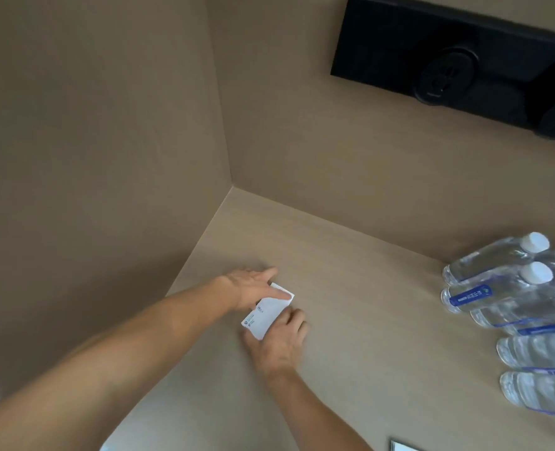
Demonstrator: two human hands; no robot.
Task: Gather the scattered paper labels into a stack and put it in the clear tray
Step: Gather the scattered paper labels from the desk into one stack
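Head view: small white paper labels [267,312], dark print along one edge, squared into thin stack on beige counter [367,320]. Left hand [250,289] and right hand [279,340] clamp stack between them. Water bottles [513,304] far right.

Views: one only, the head camera; no second view shares the scene.
Position: above the counter [351,320], at the person's head, on the near side of it.
Facing: forward and steeply down toward the corner where two beige walls meet the counter.
Tilt: the frame is rolled, so the counter's back edge runs downhill to the right.
Nearness: close; both forearms reach from the bottom edge toward the counter's middle, short of the corner.
Lens: wide-angle, bending the walls outward.
Upper limit: the black socket panel [465,63] on the back wall above the counter.
Right limit: water bottles [510,307] along the counter's right side, cut by the edge.
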